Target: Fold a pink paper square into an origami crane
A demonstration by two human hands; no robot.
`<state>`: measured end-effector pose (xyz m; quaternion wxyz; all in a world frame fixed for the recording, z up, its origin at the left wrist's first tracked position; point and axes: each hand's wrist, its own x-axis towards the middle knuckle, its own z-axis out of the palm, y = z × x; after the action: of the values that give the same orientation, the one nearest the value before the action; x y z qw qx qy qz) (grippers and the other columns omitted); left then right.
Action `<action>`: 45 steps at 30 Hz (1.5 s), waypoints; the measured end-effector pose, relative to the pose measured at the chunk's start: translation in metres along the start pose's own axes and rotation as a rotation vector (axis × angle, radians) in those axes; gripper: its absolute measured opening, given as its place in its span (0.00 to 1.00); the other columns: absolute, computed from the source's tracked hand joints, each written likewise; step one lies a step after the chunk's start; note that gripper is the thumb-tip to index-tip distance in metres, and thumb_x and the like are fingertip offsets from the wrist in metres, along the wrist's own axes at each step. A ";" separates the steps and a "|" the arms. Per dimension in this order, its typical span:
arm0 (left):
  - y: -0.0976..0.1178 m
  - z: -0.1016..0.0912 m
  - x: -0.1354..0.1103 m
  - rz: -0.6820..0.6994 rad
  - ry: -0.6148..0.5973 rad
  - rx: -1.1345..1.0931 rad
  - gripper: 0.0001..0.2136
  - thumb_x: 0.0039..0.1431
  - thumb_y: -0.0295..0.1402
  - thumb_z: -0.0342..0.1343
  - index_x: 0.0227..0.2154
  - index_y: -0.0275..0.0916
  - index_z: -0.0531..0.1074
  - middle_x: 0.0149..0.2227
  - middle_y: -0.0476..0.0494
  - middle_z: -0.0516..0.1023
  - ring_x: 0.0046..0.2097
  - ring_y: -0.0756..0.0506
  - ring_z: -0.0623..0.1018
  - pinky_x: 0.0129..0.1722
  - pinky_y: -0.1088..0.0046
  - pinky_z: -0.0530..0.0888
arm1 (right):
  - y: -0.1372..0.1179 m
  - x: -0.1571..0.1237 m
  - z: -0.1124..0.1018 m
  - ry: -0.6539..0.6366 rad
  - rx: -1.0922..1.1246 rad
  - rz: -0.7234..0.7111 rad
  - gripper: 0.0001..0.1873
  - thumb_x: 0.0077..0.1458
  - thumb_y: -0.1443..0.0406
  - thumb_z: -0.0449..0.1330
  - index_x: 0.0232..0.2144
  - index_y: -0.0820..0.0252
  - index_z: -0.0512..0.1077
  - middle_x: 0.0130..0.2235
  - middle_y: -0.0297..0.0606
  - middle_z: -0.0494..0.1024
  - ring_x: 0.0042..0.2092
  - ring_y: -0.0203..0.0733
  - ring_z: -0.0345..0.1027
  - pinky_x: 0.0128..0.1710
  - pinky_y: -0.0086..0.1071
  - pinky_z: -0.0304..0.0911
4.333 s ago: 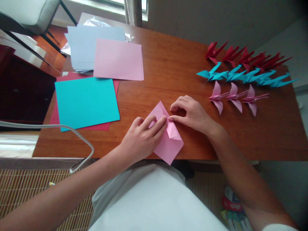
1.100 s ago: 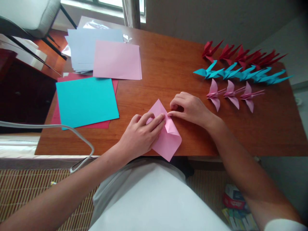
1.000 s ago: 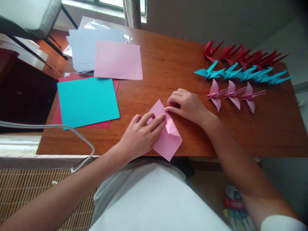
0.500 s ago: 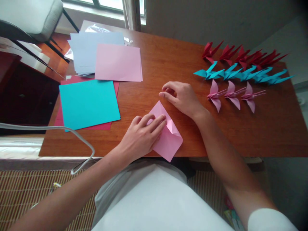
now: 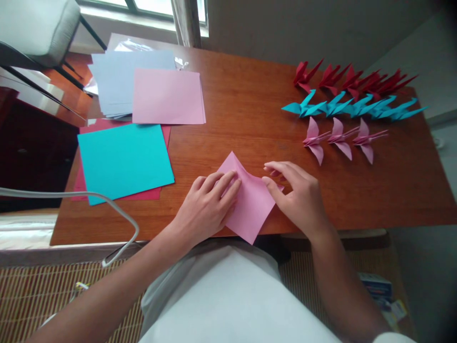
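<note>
A folded pink paper square (image 5: pixel 250 205) lies as a diamond at the near edge of the wooden table (image 5: pixel 250 109). My left hand (image 5: pixel 207 205) lies flat on its left half, fingers stretched out and pressing it down. My right hand (image 5: pixel 298 195) rests at the paper's right corner, fingers extended, with the thumb and fingertips touching the unfolded flap there.
Sheets of teal (image 5: pixel 123 159), pink (image 5: pixel 167 96), pale blue (image 5: pixel 121 76) and red paper (image 5: pixel 162 138) lie at the left. Rows of red (image 5: pixel 350 78), teal (image 5: pixel 350 107) and pink (image 5: pixel 339 140) folded cranes stand at the right. A grey cable (image 5: pixel 89 200) loops at the left edge.
My right hand lifted away from the paper's top, then came back down to its right corner. The small folded flap on the right has been opened out flat. My left hand stayed put.
</note>
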<state>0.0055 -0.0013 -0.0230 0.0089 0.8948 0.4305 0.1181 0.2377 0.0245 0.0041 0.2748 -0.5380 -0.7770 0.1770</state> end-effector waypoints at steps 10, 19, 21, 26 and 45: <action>-0.001 -0.001 0.000 0.010 0.001 -0.035 0.18 0.69 0.32 0.51 0.59 0.38 0.72 0.64 0.37 0.73 0.58 0.34 0.73 0.48 0.55 0.71 | 0.015 0.001 0.018 0.022 -0.325 -0.065 0.13 0.65 0.69 0.55 0.49 0.57 0.75 0.48 0.48 0.78 0.49 0.55 0.67 0.49 0.48 0.65; -0.004 -0.003 -0.001 -0.141 0.106 -0.118 0.19 0.67 0.34 0.53 0.59 0.38 0.71 0.62 0.37 0.75 0.58 0.34 0.73 0.53 0.54 0.70 | -0.014 -0.007 0.031 -0.154 -0.425 -0.192 0.16 0.69 0.66 0.52 0.53 0.61 0.75 0.45 0.48 0.77 0.44 0.52 0.66 0.44 0.45 0.62; -0.004 -0.005 -0.001 -0.282 0.137 -0.116 0.19 0.67 0.36 0.53 0.59 0.38 0.70 0.60 0.36 0.75 0.57 0.34 0.73 0.53 0.54 0.71 | -0.015 -0.009 0.033 -0.165 -0.406 -0.171 0.18 0.69 0.61 0.53 0.55 0.61 0.74 0.44 0.49 0.76 0.44 0.53 0.66 0.43 0.45 0.63; -0.001 -0.013 0.006 -0.512 0.098 -0.064 0.20 0.68 0.41 0.52 0.59 0.38 0.69 0.48 0.36 0.78 0.47 0.37 0.78 0.43 0.61 0.74 | -0.015 -0.012 0.038 -0.165 -0.375 -0.141 0.22 0.68 0.57 0.55 0.59 0.61 0.71 0.45 0.50 0.75 0.44 0.53 0.66 0.43 0.46 0.66; 0.003 -0.028 0.008 -0.606 0.022 -0.026 0.11 0.68 0.42 0.54 0.44 0.42 0.71 0.46 0.41 0.78 0.42 0.41 0.80 0.29 0.69 0.68 | -0.023 -0.015 0.042 -0.150 -0.390 -0.074 0.23 0.67 0.57 0.55 0.59 0.62 0.70 0.44 0.49 0.75 0.44 0.54 0.67 0.42 0.45 0.67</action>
<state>0.0069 0.0008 0.0058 0.0506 0.7239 0.6766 0.1252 0.1985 0.0027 -0.0196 0.1135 -0.5375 -0.8340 0.0526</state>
